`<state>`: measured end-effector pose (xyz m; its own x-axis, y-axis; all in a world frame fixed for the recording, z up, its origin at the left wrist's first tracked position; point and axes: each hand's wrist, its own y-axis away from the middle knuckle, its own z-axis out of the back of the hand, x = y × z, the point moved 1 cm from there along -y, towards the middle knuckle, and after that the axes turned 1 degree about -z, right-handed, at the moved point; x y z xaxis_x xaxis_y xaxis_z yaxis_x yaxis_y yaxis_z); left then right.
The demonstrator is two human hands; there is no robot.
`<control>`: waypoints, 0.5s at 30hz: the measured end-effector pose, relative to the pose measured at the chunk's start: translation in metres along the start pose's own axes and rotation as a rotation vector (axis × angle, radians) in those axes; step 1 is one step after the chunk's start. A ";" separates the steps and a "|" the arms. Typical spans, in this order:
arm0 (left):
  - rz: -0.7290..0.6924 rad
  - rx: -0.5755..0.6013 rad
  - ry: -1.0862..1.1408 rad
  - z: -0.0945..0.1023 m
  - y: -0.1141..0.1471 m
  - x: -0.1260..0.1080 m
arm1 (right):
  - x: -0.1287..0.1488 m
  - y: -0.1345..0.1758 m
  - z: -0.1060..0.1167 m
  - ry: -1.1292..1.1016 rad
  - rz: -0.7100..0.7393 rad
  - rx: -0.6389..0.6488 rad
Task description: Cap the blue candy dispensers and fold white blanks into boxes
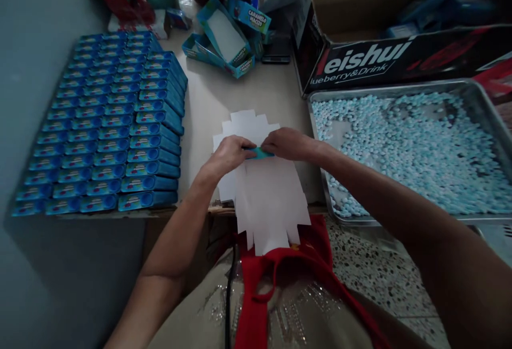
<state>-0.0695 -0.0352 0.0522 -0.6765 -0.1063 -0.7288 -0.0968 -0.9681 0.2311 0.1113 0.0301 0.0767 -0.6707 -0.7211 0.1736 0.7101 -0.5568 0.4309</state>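
A cardboard box blank (272, 194) lies with its white inner side up, its near end hanging past the table edge toward my red apron. Across its middle a narrow blue strip of printed cardboard (259, 152) stands up, apparently a fold of the blank. My left hand (232, 151) pinches the strip's left end, while my right hand (285, 143) grips its right end with fingers pressed together. Beneath, more white cardboard (245, 120) spreads out with notched flaps, probably further flat blanks.
Rows of small blue packs (108, 125) cover the table's left side. On the right rests a metal tray (326, 189) of pale blue and white candies (420, 151). Behind it stands a black carton (360, 63). Open blue display boxes (228, 39) sit at the back.
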 end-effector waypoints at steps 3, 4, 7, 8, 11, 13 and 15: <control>0.016 0.004 -0.091 -0.005 0.003 -0.004 | 0.008 0.006 -0.002 -0.027 -0.054 -0.017; 0.020 0.005 -0.128 -0.006 0.001 -0.006 | 0.009 0.007 -0.001 -0.025 -0.070 -0.026; 0.029 -0.007 -0.160 -0.008 -0.011 -0.009 | 0.011 0.006 0.006 0.001 -0.038 -0.038; 0.028 -0.029 -0.140 -0.008 -0.016 -0.008 | 0.011 0.004 0.007 0.017 -0.027 -0.037; 0.018 -0.066 -0.077 -0.011 -0.030 0.000 | 0.014 -0.002 0.006 0.073 -0.047 -0.046; 0.000 -0.049 -0.121 -0.014 -0.036 0.005 | 0.017 -0.003 0.001 0.116 -0.069 -0.079; -0.015 -0.030 -0.251 -0.018 -0.039 0.004 | 0.021 -0.001 -0.005 0.135 -0.076 -0.129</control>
<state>-0.0559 -0.0018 0.0286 -0.8358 -0.0358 -0.5479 -0.0892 -0.9758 0.1998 0.0976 0.0136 0.0758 -0.6948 -0.7189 0.0212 0.6861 -0.6537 0.3193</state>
